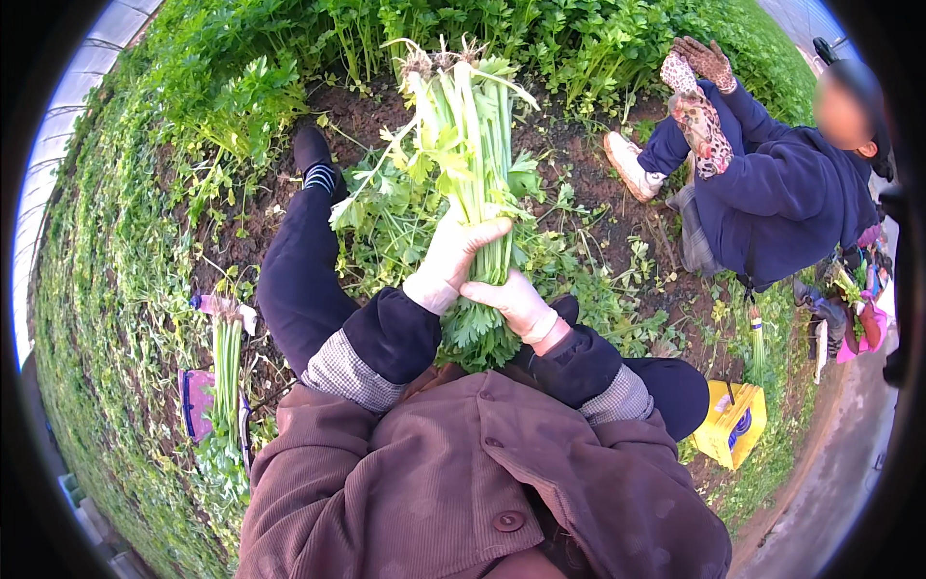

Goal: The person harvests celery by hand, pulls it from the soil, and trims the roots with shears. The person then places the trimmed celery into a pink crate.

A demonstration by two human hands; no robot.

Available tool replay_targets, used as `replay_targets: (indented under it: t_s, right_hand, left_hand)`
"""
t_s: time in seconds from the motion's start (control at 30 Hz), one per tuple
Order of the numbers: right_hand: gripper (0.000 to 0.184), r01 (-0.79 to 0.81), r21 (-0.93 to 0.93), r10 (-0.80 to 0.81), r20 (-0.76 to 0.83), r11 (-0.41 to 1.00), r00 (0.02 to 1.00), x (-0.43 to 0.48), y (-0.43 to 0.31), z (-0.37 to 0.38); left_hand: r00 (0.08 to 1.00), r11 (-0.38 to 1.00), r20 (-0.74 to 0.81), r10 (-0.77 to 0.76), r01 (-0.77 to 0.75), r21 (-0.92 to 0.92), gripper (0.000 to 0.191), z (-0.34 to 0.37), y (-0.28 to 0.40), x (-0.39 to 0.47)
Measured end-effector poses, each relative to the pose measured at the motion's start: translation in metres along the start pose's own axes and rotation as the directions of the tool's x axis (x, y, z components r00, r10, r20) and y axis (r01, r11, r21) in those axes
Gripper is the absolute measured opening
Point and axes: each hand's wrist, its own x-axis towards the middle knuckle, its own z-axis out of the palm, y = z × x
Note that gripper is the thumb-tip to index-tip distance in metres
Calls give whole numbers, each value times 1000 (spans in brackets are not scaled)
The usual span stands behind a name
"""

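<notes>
A thick bunch of celery (477, 159) is held up before my chest, its soil-caked roots pointing away and its leafy tops toward my lap. My left hand (454, 253), in a pale thin glove, wraps the stalks with the thumb across them. Just below, my right hand (515, 302), gloved alike, grips the lower stalks above the dark green leaves. A few yellowish leaves and a bent stalk stick out on the left side of the bunch. Loose celery leaves (391, 224) litter the soil between my legs.
Standing celery (347, 36) grows ahead. At left, a tied-looking celery bundle (227, 362) lies across a purple container (195, 402). A yellow crate (731, 423) stands at right, near another bundle (757, 351). A co-worker (767, 188) in patterned gloves sits at right; others are farther behind.
</notes>
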Motion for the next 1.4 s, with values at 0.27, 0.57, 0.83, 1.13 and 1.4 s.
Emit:
replay_targets:
  t_s: [0.27,0.57,0.83,1.13,1.4]
  right_hand:
    - [27,-269,388,392,-285,882,875,22,87,-65]
    - [20,-271,351,378,-285,896,881,31,74,-90]
    - [25,-332,411,414,-128,849,901,24,69,-101]
    - [26,-439,70,438,-297,896,848,6,59,-97]
    - [42,-335,-741,315,-174,583,933,-41,-108,-44]
  left_hand:
    - [830,919,-531,-170,329,219,48,-103,-40,14]
    - [811,755,-395,-432,565,334,42,-147,-92,13]
    - [794,674,-419,-440,601,430,39,-154,-118,10]
    - [757,663,-237,-609,650,372,83,-109,-106,-16]
    - [916,901,-375,-139,-41,-432,60,-63,-43,50]
